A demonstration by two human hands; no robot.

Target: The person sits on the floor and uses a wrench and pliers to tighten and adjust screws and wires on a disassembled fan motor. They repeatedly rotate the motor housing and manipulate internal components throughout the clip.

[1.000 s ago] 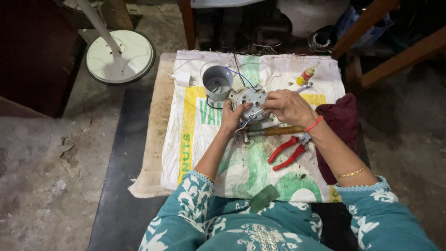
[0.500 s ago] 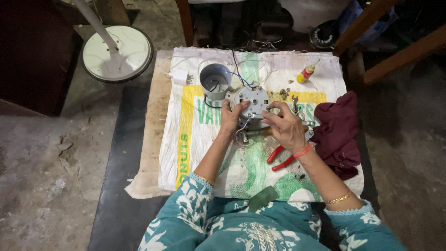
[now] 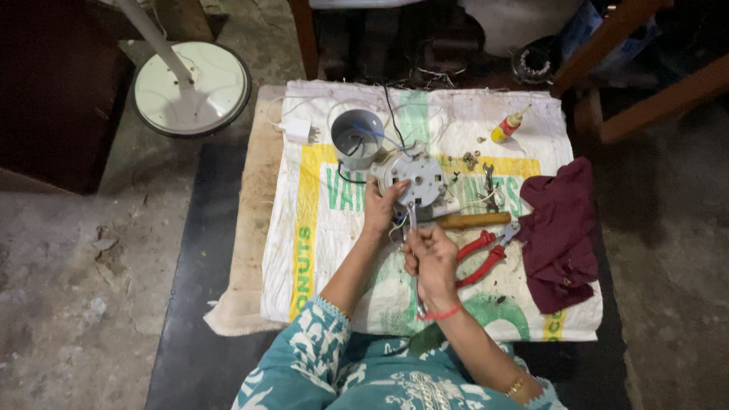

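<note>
On the printed sack (image 3: 334, 250), your left hand (image 3: 377, 211) clasps the round motor (image 3: 414, 176) steady while your right hand (image 3: 429, 258) pinches its thin wires (image 3: 411, 220) just below; pull them gently, motor kept flat.

Your left hand (image 3: 377, 209) grips the near edge of the round grey motor (image 3: 414, 176), which sits on the printed white sack (image 3: 334, 250) beside a grey plastic cup (image 3: 357, 137), while your right hand (image 3: 430, 257) pinches thin wires (image 3: 411, 220) trailing down from the motor. Just right of your hands lie a wooden-handled tool (image 3: 471, 221) and red-handled pliers (image 3: 484, 254), with a maroon cloth (image 3: 560, 235) further right. A small yellow bottle with a red tip (image 3: 506, 126) lies near the sack's far edge, and a round white fan base (image 3: 194, 89) stands on the floor to the left.
</note>
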